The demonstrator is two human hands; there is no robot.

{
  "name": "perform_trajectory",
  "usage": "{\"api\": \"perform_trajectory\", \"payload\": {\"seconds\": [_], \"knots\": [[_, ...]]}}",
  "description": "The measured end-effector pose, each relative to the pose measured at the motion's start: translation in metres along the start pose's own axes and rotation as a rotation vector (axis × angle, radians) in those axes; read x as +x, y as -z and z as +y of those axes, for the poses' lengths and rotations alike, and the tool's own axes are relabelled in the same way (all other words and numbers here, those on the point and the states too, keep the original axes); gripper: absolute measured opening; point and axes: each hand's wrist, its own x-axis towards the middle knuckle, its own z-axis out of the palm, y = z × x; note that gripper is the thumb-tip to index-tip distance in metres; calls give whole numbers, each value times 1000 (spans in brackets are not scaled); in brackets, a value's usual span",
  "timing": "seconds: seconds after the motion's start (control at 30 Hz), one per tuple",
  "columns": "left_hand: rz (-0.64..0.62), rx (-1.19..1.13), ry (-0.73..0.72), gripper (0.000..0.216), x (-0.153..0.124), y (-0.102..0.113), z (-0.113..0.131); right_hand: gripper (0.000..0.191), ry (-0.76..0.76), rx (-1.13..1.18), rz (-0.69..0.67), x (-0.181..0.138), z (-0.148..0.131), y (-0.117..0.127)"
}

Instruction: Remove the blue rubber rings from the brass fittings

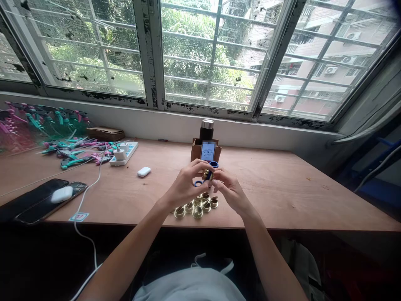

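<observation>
Over the middle of the desk, my left hand (188, 179) and my right hand (230, 190) meet with fingertips pinched around a small brass-and-dark-blue part (207, 175). Fingers cover much of it, so its exact kind is unclear. A blue ring (213, 164) shows just above the fingertips; I cannot tell whether it is held or lies behind. Another blue ring (198, 183) appears between my left thumb and fingers, perhaps on the desk beyond. Below the hands, several flanged brass rings (197, 212) stand grouped near the front edge, partly hidden by my left hand.
Behind the hands, a phone with a lit screen (208, 151) leans on a cardboard box (195, 151), with a dark bottle (206, 130) behind. Leftward are a white earbud case (144, 172), a power strip (124, 154), several pliers (73, 161), a white cable (82, 200) and dark phones (34, 196).
</observation>
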Motion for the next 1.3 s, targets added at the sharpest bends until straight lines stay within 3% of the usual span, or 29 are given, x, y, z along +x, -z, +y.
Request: {"api": "perform_trajectory", "payload": {"seconds": [0.2,0.4,0.73,1.3], "knots": [[-51,12,-38,31,-1,0,-1,19,-78,171,24,-2,1,1],[-90,-36,-51,35,-1,2,-1,26,-142,305,16,-4,-5,2],[-18,-33,-75,28,1,1,5,38,-138,400,17,-4,-11,2],[121,162,-237,38,0,4,-3,36,-158,406,70,-4,-16,0]]}}
